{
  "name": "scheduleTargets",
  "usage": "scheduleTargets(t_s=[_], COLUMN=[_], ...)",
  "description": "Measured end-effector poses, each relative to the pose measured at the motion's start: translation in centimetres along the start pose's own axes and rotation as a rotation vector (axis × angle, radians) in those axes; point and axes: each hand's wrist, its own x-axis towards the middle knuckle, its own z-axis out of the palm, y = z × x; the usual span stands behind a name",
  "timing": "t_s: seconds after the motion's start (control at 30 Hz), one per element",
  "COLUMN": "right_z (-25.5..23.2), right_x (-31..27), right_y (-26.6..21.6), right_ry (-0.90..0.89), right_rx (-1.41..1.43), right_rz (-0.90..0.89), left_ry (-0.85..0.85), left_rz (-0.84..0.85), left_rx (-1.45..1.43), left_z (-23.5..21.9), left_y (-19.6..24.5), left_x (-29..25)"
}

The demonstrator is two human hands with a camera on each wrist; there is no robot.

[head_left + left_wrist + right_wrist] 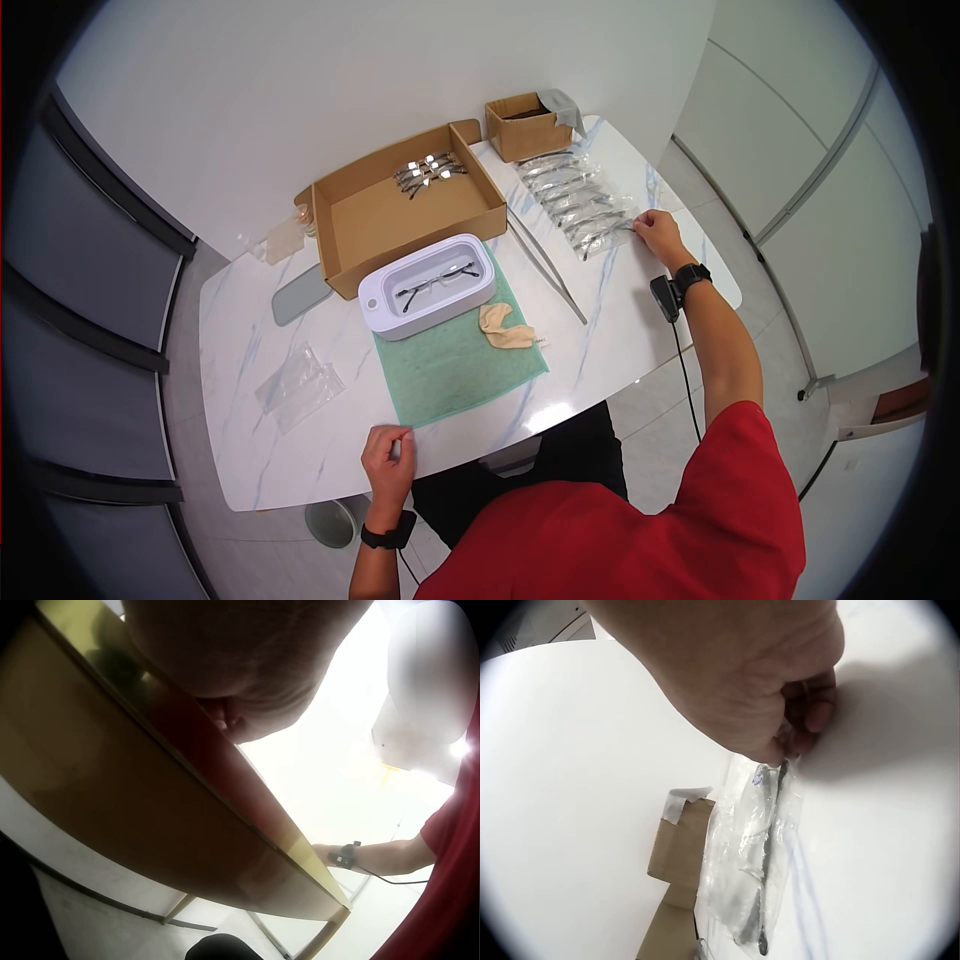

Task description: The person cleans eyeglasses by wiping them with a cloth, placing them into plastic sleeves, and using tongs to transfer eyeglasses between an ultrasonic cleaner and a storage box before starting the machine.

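Note:
My right hand is at the right side of the table, at the near end of a row of eyeglasses in clear plastic bags. In the right wrist view its thumb and fingers pinch the end of one bagged pair of eyeglasses, which lies along the white tabletop. Beside the front table edge, my left hand rests with loosely curled fingers and holds nothing. A pair of eyeglasses sits in the basin of a white ultrasonic cleaner on a green cloth.
Behind the cleaner is an open cardboard box with several eyeglasses inside. A smaller carton stands at the back right. Metal tweezers, a beige cloth, a grey lid and empty plastic bags lie around.

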Motion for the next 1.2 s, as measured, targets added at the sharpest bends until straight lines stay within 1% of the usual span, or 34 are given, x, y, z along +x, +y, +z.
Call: scheduleTargets(t_s=[0.23, 0.43, 0.87, 1.2], right_z=[0.0, 0.4, 0.1, 0.0], right_x=[-0.1, 0.4, -0.3, -0.2], right_y=[-0.1, 0.9, -0.1, 0.0], right_ry=[0.005, 0.016, 0.016, -0.013], right_rx=[-0.026, -0.028, -0.083, -0.084], right_rz=[0.004, -0.020, -0.040, 0.007], left_ry=[0.001, -0.001, -0.003, -0.012], left_rz=[0.016, 0.018, 0.042, 0.057], left_rx=[0.021, 0.024, 0.040, 0.056], left_z=[0.0, 0.0, 0.0, 0.0], left_y=[0.0, 0.2, 0.5, 0.5], left_x=[0.0, 0.1, 0.2, 0.3])
